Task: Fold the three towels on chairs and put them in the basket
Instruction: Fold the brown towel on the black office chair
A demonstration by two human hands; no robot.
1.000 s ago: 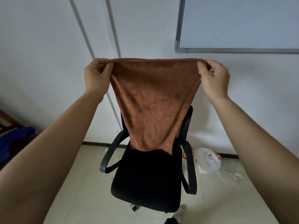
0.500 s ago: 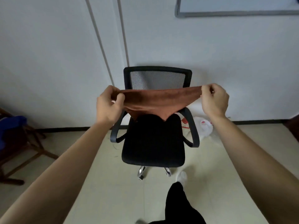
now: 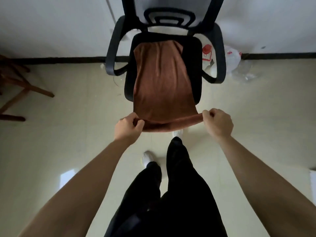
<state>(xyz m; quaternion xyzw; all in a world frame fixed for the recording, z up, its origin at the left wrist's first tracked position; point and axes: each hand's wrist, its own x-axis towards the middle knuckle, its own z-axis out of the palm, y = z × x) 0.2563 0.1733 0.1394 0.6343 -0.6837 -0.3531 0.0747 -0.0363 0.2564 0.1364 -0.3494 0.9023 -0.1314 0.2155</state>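
Observation:
A brown towel [image 3: 160,79] lies spread lengthwise over the seat of a black office chair [image 3: 196,48]. Its near edge hangs past the seat's front. My left hand [image 3: 127,128] pinches the near left corner and my right hand [image 3: 218,124] pinches the near right corner, with the edge stretched between them. The far end of the towel rests near the chair's backrest. No basket is in view.
A wooden chair frame [image 3: 15,81] stands at the left by the wall. White plastic bags [image 3: 229,57] lie on the floor behind the office chair's right armrest. My legs and shoes [image 3: 148,158] are on the pale tiled floor below the hands.
The towel was held up in the air by its top corners. My hands came down and toward me, and the towel now lies flat on the chair seat.

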